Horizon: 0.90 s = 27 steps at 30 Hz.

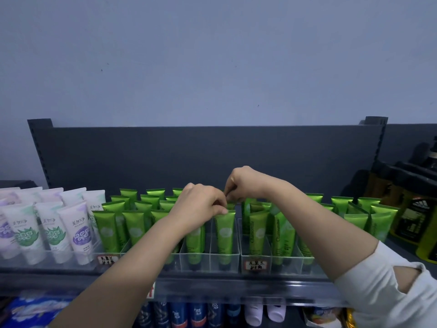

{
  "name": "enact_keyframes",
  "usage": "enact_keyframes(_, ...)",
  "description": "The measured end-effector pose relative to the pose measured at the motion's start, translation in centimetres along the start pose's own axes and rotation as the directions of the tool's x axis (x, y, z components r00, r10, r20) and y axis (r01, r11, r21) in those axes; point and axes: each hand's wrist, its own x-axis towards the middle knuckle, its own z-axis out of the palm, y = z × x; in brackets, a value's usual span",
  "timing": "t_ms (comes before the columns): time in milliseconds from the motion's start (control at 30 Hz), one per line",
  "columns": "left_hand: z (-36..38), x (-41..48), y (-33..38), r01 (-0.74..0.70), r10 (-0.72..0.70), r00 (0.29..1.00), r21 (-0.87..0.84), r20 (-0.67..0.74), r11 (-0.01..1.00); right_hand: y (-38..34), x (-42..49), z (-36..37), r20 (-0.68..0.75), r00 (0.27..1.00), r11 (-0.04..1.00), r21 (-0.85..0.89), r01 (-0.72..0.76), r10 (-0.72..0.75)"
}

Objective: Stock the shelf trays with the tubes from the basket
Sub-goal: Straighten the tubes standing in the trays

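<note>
Green tubes (113, 229) in trays (211, 259), left hand (201, 205) pinching one, right hand (246, 183) grip unclear, white tubes (78, 230) beside.

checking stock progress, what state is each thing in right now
front tube, upright in clear tray
left hand, pinches front tube top
green tubes, upright in rows
right hand, fingers curled above green tubes, grip unclear
white tubes, upright at left

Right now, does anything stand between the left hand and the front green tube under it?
Nothing visible does: the left hand pinches the green tube by its top edge, and it stands upright in its clear tray.
</note>
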Motion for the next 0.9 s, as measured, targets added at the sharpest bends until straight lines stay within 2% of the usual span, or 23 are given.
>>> enact_keyframes(233,-2.0,1.1,-1.4,0.105,-0.104,0.989,0.006,-0.103,0.994,1.4,-0.2,-1.3,-0.193,0.981,0.999,-0.035,0.008,-0.014)
enact_keyframes(333,-2.2,2.0,-1.8,0.108,-0.104,0.99,0.042,-0.092,0.993,1.8,0.3,-0.9,-0.169,0.985,0.995,-0.09,-0.031,0.015)
enact_keyframes(600,-1.0,5.2,-2.4,0.013,-0.028,0.996,0.19,0.079,0.982,0.9,3.2,1.1,-0.042,0.994,0.93,-0.353,-0.105,0.096)
enact_keyframes(733,0.0,6.5,-3.4,-0.026,-0.008,0.989,0.224,0.148,0.974,1.5,4.2,1.6,-0.014,0.99,0.931,-0.34,-0.137,0.14)
enact_keyframes(900,0.6,7.8,-4.3,-0.042,0.017,0.99,0.175,0.142,0.984,2.4,4.4,1.1,-0.098,0.986,0.951,-0.267,-0.156,0.134)
